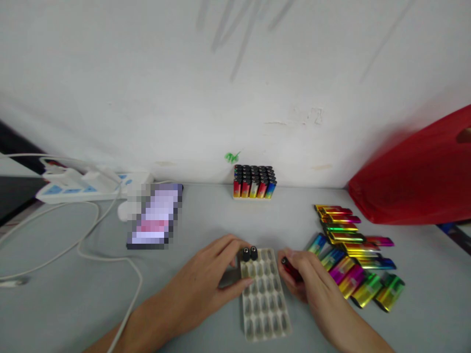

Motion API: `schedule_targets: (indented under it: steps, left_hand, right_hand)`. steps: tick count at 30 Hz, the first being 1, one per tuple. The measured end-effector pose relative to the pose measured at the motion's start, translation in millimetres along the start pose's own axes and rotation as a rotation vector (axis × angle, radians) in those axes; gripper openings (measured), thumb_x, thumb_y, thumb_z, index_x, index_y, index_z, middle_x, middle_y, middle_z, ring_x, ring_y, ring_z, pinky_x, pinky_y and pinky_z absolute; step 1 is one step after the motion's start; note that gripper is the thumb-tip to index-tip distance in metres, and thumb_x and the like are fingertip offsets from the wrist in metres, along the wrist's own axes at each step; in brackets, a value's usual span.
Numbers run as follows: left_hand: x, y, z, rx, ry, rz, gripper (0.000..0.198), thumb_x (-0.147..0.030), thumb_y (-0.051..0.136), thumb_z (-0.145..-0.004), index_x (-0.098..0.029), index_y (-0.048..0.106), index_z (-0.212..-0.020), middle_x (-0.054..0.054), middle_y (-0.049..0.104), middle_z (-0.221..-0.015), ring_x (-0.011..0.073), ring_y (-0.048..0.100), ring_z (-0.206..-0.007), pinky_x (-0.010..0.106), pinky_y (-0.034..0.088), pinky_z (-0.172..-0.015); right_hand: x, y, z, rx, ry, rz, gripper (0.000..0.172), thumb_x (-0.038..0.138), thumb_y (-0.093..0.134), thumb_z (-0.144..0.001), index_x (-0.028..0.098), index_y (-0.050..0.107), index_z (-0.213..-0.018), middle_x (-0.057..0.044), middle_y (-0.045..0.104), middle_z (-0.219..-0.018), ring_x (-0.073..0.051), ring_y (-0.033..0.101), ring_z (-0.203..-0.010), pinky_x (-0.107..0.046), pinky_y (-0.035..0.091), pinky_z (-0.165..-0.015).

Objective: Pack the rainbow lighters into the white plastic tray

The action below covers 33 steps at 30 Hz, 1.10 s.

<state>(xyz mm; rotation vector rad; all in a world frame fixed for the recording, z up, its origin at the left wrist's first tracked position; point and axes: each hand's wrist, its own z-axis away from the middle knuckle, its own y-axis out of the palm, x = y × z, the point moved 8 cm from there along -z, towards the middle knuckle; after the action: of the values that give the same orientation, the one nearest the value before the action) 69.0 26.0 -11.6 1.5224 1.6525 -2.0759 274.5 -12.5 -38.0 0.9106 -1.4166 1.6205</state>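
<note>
A pale slotted tray (263, 299) lies on the table with rows of oval holes. Two black-ended lighters (249, 253) stand upright in its far row, at the left. My left hand (217, 274) grips the tray's left side, the thumb over the edge and the fingers around the far left corner by those lighters. Just right of the tray, my right hand (307, 277) is closed around a dark red lighter (292, 269) with its black end showing. Several shiny, many-coloured lighters (346, 277) lie loose beyond and to the right of that hand.
Against the wall stands a filled block of lighters (254, 182). On the left are a phone (156, 215) with a blurred screen, a white power strip (91, 186) and loose white cables (138, 284). A red bag (415, 181) rests at the back right.
</note>
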Motion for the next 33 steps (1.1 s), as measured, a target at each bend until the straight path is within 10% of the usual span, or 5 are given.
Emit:
schedule_targets:
  steps: [17,25,33]
  left_hand:
    - [1,1.3,1,0.008,0.002,-0.013,0.041,-0.019,0.080,-0.102,-0.029,0.058,-0.135,0.001,0.068,-0.133,0.0241,0.066,-0.124,0.038,0.054,-0.110]
    - [0,1.7,0,0.014,0.003,-0.017,0.040,-0.020,0.079,-0.103,-0.030,0.059,-0.135,0.000,0.068,-0.131,0.0236,0.067,-0.122,0.037,0.054,-0.108]
    - [1,1.5,0,0.019,-0.014,-0.018,0.037,-0.021,0.079,-0.103,-0.027,0.060,-0.134,0.002,0.068,-0.132,0.0249,0.067,-0.123,0.038,0.053,-0.110]
  right_hand:
    - [-4,2,-3,0.160,-0.178,0.136,0.024,0.034,0.055,-0.107,0.025,0.077,-0.111,-0.009,0.075,-0.111,-0.027,0.070,-0.103,-0.034,0.057,-0.091]
    - [-17,10,-5,-0.052,0.273,-0.267,0.053,0.069,0.054,-0.104,0.024,0.061,-0.076,-0.001,0.061,-0.078,-0.022,0.058,-0.076,-0.032,0.050,-0.072]
    - [-18,12,-6,-0.055,0.349,-0.351,0.064,0.086,0.066,-0.089,0.023,0.061,-0.073,-0.001,0.062,-0.078,-0.023,0.058,-0.081,-0.035,0.046,-0.079]
